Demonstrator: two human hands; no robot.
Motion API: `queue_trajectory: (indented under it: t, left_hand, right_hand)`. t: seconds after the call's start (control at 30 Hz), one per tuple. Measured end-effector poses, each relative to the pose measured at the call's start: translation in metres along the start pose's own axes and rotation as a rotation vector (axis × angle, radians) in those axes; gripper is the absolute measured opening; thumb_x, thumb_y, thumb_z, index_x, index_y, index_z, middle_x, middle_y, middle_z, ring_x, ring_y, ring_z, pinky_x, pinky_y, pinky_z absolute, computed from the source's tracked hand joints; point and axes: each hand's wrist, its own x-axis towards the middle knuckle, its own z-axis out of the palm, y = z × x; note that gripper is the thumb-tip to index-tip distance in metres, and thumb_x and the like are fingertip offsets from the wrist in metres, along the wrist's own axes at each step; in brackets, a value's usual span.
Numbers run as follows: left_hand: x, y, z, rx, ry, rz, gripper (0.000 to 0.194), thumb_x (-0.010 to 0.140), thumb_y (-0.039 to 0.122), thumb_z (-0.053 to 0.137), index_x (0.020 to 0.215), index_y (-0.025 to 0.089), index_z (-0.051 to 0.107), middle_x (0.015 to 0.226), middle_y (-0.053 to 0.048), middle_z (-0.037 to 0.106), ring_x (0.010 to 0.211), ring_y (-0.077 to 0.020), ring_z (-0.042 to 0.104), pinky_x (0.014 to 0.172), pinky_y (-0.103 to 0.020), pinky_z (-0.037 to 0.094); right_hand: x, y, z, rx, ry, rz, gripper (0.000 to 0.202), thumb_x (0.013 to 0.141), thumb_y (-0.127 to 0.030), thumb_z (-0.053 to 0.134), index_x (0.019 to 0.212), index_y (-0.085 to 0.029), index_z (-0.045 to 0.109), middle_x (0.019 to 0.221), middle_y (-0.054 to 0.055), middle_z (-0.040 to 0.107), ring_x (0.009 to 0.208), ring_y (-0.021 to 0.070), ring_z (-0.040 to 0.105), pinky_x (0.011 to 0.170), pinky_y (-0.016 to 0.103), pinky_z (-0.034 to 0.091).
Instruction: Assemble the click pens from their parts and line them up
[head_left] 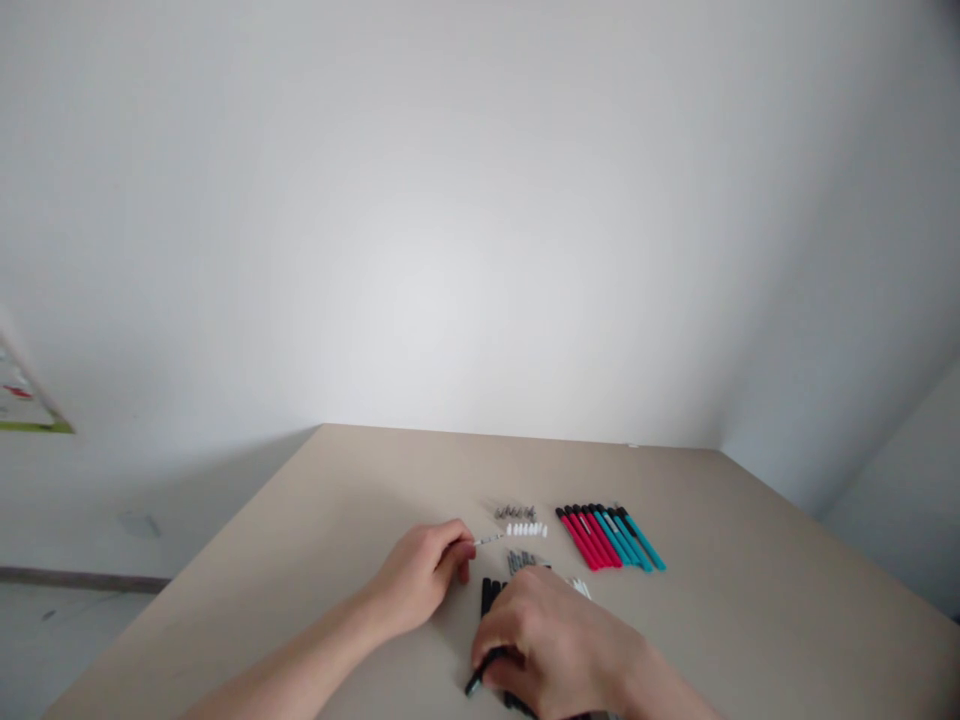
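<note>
My left hand (427, 572) is closed around a thin pale refill (489, 539), whose tip points right towards small white pieces (527, 529) standing in a row. My right hand (544, 640) pinches a short black tube (475, 684) near the front of the table. Black barrels (491, 592) lie partly under my right hand, with more black parts beside its fingers. Just beyond it are small grey metal pieces (520, 561) and some white sticks (581, 587). Small springs (516, 512) lie behind the white pieces.
Several red pens (589, 538) and teal pens (637, 540) lie side by side to the right on the beige table (360, 480). A white wall (450, 250) rises behind the table's back edge. A poster (26, 395) hangs at far left.
</note>
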Motion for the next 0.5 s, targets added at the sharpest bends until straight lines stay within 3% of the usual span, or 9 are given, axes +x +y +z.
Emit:
queue_trajectory:
  t: [0.13, 0.2, 0.3, 0.4, 0.5]
  left_hand:
    - [0.000, -0.001, 0.000, 0.018, 0.000, 0.002, 0.032, 0.095, 0.030, 0.040, 0.072, 0.019, 0.059, 0.069, 0.001, 0.067, 0.063, -0.0132, 0.058, 0.062, -0.021, 0.038]
    - [0.000, -0.001, 0.001, 0.017, 0.008, -0.001, 0.032, 0.095, 0.030, 0.040, 0.072, 0.019, 0.059, 0.068, 0.001, 0.066, 0.064, -0.0135, 0.059, 0.063, -0.021, 0.038]
    - [0.000, -0.002, 0.002, 0.013, 0.023, -0.006, 0.032, 0.095, 0.030, 0.039, 0.072, 0.019, 0.057, 0.067, 0.001, 0.066, 0.065, -0.0141, 0.059, 0.064, -0.022, 0.039]
    - [0.000, -0.002, 0.002, 0.008, 0.022, 0.003, 0.034, 0.096, 0.030, 0.036, 0.072, 0.018, 0.056, 0.068, 0.001, 0.066, 0.064, -0.0138, 0.059, 0.065, -0.022, 0.039]
    - [0.000, -0.003, 0.002, -0.003, 0.017, 0.021, 0.035, 0.097, 0.031, 0.034, 0.073, 0.019, 0.056, 0.069, 0.001, 0.066, 0.065, -0.0133, 0.059, 0.066, -0.021, 0.039]
  right_hand:
    - [0.003, -0.006, 0.000, 0.004, 0.041, -0.002, 0.017, 0.076, -0.018, 0.060, 0.085, -0.026, 0.073, 0.070, -0.002, 0.072, 0.063, 0.0135, 0.061, 0.057, 0.023, 0.036]
    - [0.004, -0.004, -0.002, 0.048, 0.120, 0.011, 0.015, 0.074, -0.017, 0.060, 0.082, -0.023, 0.071, 0.065, -0.002, 0.068, 0.058, 0.0122, 0.058, 0.057, 0.022, 0.037]
    - [0.002, 0.009, -0.007, 0.182, 0.347, 0.135, 0.015, 0.072, -0.015, 0.057, 0.082, -0.020, 0.066, 0.060, -0.003, 0.063, 0.052, 0.0098, 0.053, 0.054, 0.020, 0.038]
    - [0.000, 0.028, -0.010, 0.312, 0.642, 0.385, 0.008, 0.077, -0.022, 0.055, 0.081, -0.018, 0.060, 0.063, -0.001, 0.062, 0.052, 0.0099, 0.051, 0.050, 0.020, 0.037]
    - [0.000, 0.040, -0.010, 0.536, 0.789, 0.522, 0.010, 0.079, -0.026, 0.054, 0.081, -0.017, 0.056, 0.065, 0.002, 0.066, 0.054, 0.0109, 0.052, 0.050, 0.021, 0.038]
